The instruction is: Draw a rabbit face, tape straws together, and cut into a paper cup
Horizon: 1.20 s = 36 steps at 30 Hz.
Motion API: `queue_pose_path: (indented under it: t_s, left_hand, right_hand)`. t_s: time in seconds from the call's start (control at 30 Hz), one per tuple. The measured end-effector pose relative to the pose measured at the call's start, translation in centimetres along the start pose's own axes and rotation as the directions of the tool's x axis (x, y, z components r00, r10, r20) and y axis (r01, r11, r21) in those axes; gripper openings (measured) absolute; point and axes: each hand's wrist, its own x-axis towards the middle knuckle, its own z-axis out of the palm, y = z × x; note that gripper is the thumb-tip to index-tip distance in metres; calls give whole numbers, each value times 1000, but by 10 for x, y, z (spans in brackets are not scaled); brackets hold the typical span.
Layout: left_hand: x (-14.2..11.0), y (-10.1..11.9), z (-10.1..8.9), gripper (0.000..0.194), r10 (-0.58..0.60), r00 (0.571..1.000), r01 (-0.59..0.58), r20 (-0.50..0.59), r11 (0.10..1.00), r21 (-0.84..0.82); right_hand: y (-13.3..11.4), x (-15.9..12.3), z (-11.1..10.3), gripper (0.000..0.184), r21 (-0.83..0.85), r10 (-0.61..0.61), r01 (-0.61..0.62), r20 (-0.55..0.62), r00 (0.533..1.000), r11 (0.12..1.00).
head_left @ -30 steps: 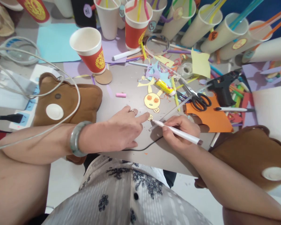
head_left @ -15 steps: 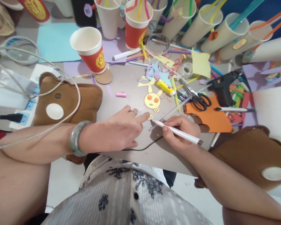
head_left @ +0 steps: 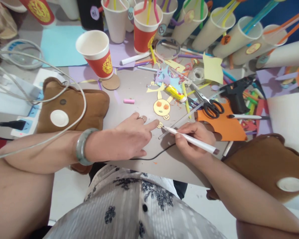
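My right hand (head_left: 191, 141) is closed round a white pen (head_left: 191, 140), whose tip touches a tiny yellow paper piece (head_left: 160, 125) on the grey table (head_left: 137, 89). My left hand (head_left: 132, 136), a ring on one finger and a green bangle at the wrist, lies on the table with its index fingertip pressing that same piece; its other fingers are loosely curled and hold nothing. Just beyond lies a round yellow paper face (head_left: 161, 107) with orange eyes and a small heart-shaped cutout below it.
A red-and-white paper cup (head_left: 96, 53) stands at the back left, with several straw-filled cups behind. Scissors (head_left: 209, 105), a black glue gun (head_left: 235, 93), a glue stick (head_left: 175, 93), orange paper (head_left: 221, 124) and scraps crowd the right. Brown cushions (head_left: 72, 106) flank both arms; cables cross the left.
Almost nothing has changed: both hands stay on the small yellow piece, and the view has shifted very slightly.
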Motion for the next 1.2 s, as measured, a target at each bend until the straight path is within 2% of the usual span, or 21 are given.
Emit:
queue_pose_path:
  t_s: [0.2,0.6,1.2]
  left_hand:
    - [0,0,4,45,-6,1000,6,-25,1000,5]
    - [1,0,-2,42,-10,1000,10,-2,999,-52]
    - [3,-2,3,42,-12,1000,11,-8,995,-102]
  right_hand:
    - [0,-1,1,13,-26,34,-34,0,999,999]
    - [-3,0,1,10,-20,15,-14,37,999,1000]
    - [-6,2,1,12,-45,-13,15,47,999,999]
